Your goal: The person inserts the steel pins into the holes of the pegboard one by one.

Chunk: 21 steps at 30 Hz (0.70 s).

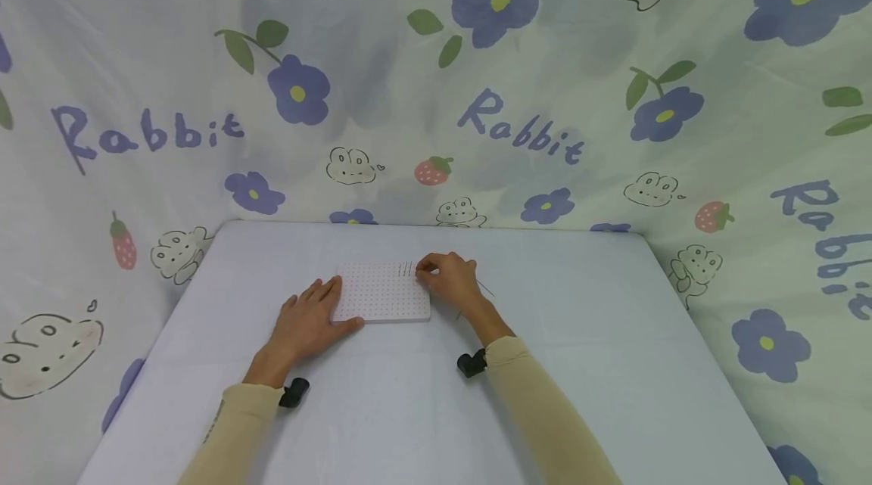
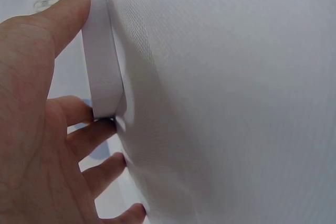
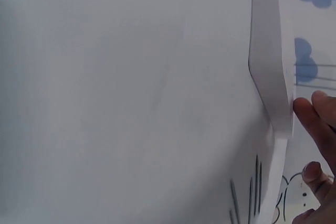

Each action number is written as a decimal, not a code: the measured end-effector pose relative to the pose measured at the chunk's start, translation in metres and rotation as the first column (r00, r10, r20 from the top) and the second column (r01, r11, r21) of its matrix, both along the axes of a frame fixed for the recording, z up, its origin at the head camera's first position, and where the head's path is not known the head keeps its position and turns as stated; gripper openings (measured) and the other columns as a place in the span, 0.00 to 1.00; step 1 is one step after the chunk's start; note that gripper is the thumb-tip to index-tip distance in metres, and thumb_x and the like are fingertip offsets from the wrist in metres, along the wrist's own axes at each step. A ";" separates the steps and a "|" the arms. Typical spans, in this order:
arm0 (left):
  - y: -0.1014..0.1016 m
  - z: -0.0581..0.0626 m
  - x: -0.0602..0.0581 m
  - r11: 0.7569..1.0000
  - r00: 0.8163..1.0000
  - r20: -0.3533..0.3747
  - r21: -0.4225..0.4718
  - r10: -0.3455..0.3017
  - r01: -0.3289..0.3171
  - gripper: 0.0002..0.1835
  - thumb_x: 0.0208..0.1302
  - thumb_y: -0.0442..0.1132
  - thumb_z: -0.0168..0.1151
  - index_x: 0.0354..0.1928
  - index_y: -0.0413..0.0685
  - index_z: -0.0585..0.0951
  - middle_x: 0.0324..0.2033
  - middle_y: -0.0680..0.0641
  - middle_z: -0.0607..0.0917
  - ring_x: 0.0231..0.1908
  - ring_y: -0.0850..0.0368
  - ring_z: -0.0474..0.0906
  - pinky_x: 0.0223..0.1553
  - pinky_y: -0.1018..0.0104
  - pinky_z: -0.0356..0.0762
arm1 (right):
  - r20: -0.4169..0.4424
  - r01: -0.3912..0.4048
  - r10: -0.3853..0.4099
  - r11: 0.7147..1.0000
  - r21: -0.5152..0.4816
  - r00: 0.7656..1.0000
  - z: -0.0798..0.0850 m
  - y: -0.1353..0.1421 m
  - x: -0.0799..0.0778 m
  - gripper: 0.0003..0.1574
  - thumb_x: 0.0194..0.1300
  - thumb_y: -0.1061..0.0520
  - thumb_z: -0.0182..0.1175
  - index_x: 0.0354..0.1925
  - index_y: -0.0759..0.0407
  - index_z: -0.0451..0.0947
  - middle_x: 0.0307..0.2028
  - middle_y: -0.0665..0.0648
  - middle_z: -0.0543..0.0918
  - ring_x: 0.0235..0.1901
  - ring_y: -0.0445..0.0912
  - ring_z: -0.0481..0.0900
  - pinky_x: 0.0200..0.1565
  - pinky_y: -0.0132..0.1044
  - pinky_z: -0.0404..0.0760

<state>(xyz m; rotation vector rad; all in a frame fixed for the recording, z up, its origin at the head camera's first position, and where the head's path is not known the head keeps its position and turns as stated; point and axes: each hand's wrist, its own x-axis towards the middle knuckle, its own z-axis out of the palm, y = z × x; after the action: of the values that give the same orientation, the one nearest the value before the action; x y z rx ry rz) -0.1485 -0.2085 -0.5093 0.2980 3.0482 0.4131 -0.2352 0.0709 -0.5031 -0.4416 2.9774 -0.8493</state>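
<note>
A white counter [image 1: 579, 303] spreads beneath and around the left grip [image 1: 306, 324] and the right grip [image 1: 453, 281]. Beyond both hangs a pale printed cloth [image 1: 381, 107], showing a purple flower [image 1: 300, 89] past the left grip, a strawberry [image 1: 429, 172] past the right and "Rabbit" lettering [image 1: 522, 134] higher up.

- board [image 1: 381, 300]: plastic by its look, matt, smooth along the sides, its top dotted in rows
- rods [image 3: 257, 184]: smooth and dark, metal or plastic, cannot tell which
- tabletop [image 1: 579, 379]: matt, with a fine woven grain like cloth
- backdrop [image 1: 388, 99]: printed cloth, softly creased
- sleeves [image 1: 235, 424]: matt cloth
- wrist cameras [image 1: 295, 393]: black plastic by their look
</note>
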 end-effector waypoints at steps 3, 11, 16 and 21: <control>0.000 0.000 -0.001 1.000 1.000 0.001 -0.002 -0.004 0.004 0.53 0.63 0.69 0.59 0.76 0.36 0.59 0.74 0.34 0.63 0.73 0.31 0.56 0.66 0.25 0.53 | 0.019 0.017 -0.016 1.000 -0.023 1.000 0.000 0.013 -0.001 0.10 0.69 0.44 0.65 0.46 0.42 0.86 0.42 0.41 0.88 0.46 0.44 0.79 0.51 0.52 0.65; -0.001 0.001 -0.001 1.000 1.000 0.003 -0.010 -0.007 0.007 0.54 0.63 0.70 0.59 0.76 0.35 0.59 0.74 0.34 0.64 0.73 0.31 0.56 0.65 0.24 0.54 | 0.045 0.125 -0.121 0.988 -0.092 0.992 -0.004 0.059 -0.006 0.12 0.67 0.44 0.67 0.47 0.43 0.86 0.44 0.44 0.89 0.54 0.50 0.80 0.62 0.64 0.59; -0.001 0.004 -0.001 1.000 1.000 0.002 -0.012 -0.009 0.009 0.53 0.64 0.69 0.60 0.76 0.35 0.60 0.74 0.34 0.64 0.73 0.31 0.57 0.65 0.24 0.55 | 0.066 0.182 -0.176 0.976 -0.116 0.982 -0.005 0.085 -0.005 0.12 0.67 0.45 0.67 0.46 0.46 0.87 0.44 0.46 0.89 0.50 0.50 0.81 0.64 0.68 0.56; 0.000 0.002 -0.003 1.000 1.000 0.008 -0.014 -0.008 0.008 0.54 0.63 0.70 0.59 0.76 0.35 0.59 0.74 0.34 0.64 0.73 0.31 0.56 0.65 0.25 0.54 | 0.091 0.225 -0.217 0.970 -0.095 0.972 -0.009 0.102 -0.001 0.13 0.67 0.46 0.67 0.47 0.47 0.87 0.44 0.48 0.89 0.49 0.50 0.82 0.61 0.66 0.59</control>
<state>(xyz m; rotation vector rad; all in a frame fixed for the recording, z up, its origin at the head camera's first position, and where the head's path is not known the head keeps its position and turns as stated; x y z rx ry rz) -0.1516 -0.2089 -0.5070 0.3072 3.0396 0.3910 -0.2364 0.1725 -0.5120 -0.0731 2.9555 -1.0187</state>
